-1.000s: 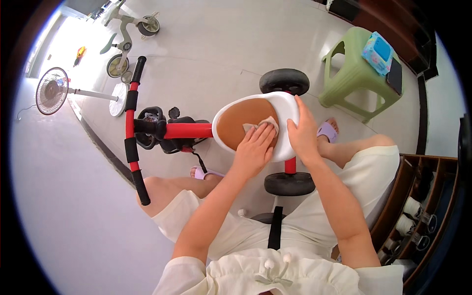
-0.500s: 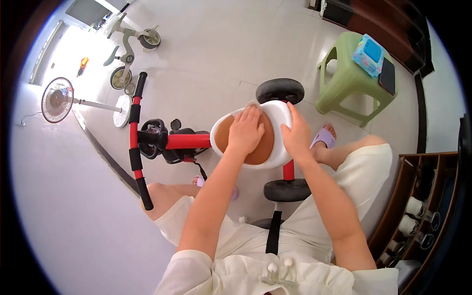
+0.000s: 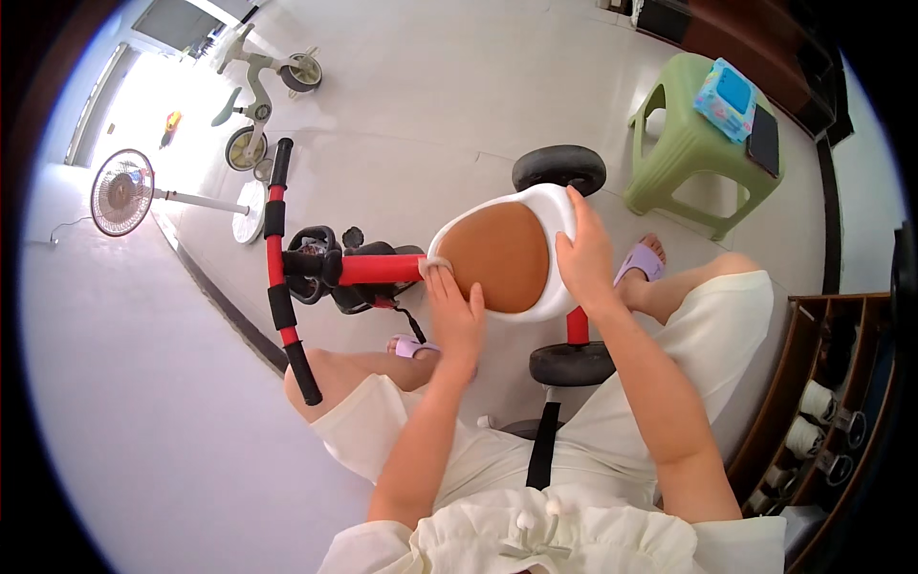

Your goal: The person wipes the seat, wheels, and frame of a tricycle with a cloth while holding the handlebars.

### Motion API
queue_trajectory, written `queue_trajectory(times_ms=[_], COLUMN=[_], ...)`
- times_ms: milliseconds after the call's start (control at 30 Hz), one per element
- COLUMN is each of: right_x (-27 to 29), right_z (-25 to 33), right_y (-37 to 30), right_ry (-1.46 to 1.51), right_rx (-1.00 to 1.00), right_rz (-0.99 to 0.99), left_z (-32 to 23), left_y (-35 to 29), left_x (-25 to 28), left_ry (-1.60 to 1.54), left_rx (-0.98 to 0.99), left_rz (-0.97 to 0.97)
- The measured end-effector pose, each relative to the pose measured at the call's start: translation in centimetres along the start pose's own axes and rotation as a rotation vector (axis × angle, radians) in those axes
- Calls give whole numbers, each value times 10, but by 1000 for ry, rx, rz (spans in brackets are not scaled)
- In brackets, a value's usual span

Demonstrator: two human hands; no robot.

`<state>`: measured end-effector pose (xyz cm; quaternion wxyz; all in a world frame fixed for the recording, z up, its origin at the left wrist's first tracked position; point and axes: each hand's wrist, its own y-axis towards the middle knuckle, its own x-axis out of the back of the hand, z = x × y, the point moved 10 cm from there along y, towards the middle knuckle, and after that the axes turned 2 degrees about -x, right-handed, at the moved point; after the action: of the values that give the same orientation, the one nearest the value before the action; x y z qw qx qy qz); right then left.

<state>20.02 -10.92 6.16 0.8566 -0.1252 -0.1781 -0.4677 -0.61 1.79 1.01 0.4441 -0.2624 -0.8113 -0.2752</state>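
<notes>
A child's tricycle with a red frame (image 3: pixel 381 269) stands before me, its handlebar to the left. Its seat (image 3: pixel 499 256) has a white rim and a brown pad. My left hand (image 3: pixel 455 320) is at the seat's narrow front end, fingers together over a thin whitish wipe (image 3: pixel 435 262) where the seat meets the red tube. Only the wipe's edge shows past the fingertips. At the seat's broad rear end my right hand (image 3: pixel 586 256) grips the white rim, thumb on top and fingers along the outer side.
The red-and-black handlebar (image 3: pixel 278 268) lies left, near my left knee. Two black rear wheels (image 3: pixel 559 168) flank the seat. A green stool (image 3: pixel 669 143) at right bears a wipes pack (image 3: pixel 727 99) and phone (image 3: pixel 762 141). A fan (image 3: pixel 123 192), balance bike (image 3: pixel 256 91) and shoe rack (image 3: pixel 798 383) stand around.
My left hand has slid with the wipe from the brown pad to the seat's front tip, baring the pad. My right hand stays on the rear rim. The whole view has shifted slightly.
</notes>
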Motion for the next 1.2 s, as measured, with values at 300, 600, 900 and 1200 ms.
queue_trajectory(times_ms=[300, 600, 900, 1200], right_x=[8, 2, 4, 4], right_z=[-1, -2, 2, 3], right_y=[-10, -13, -5, -7], right_ry=[-89, -74, -116, -83], right_rx=[118, 161, 90, 124], right_rz=[-75, -37, -21, -37], left_z=[-100, -23, 8, -69], left_y=[-75, -3, 13, -93], left_x=[-35, -5, 3, -44], left_ry=[-208, 86, -75, -225], left_rx=[-150, -166, 29, 162], left_rz=[191, -55, -208, 43])
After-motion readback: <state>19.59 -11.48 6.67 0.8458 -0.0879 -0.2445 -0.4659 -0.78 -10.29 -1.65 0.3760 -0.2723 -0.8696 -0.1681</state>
